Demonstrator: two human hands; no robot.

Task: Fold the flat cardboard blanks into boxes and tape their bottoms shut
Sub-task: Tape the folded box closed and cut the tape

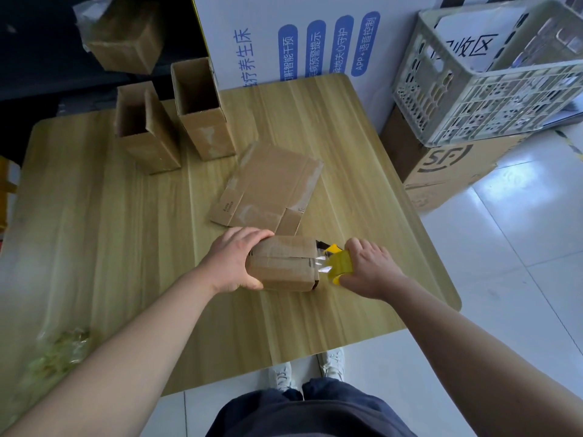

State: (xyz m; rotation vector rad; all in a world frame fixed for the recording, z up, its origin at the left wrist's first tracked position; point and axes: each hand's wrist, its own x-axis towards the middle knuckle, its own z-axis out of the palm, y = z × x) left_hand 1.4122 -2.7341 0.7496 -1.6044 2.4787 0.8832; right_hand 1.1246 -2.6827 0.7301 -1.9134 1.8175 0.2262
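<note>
A folded cardboard box [284, 263] stands on the wooden table [126, 247] with its closed bottom flaps facing up. My left hand [233, 260] grips its left end. My right hand [369, 268] holds a yellow tape dispenser [339, 263] at the box's right edge, and clear tape stretches from it onto the flap seam. A flat cardboard blank [268, 187] lies just behind the box. Two upright open boxes [145, 130] [202, 108] stand at the table's back left.
A grey plastic crate [485, 70] sits on a large printed carton [448, 165] to the right of the table. Another small box [123, 36] lies beyond the back left. Crumpled clear plastic [60, 345] rests at the table's near-left edge. A white printed panel stands behind.
</note>
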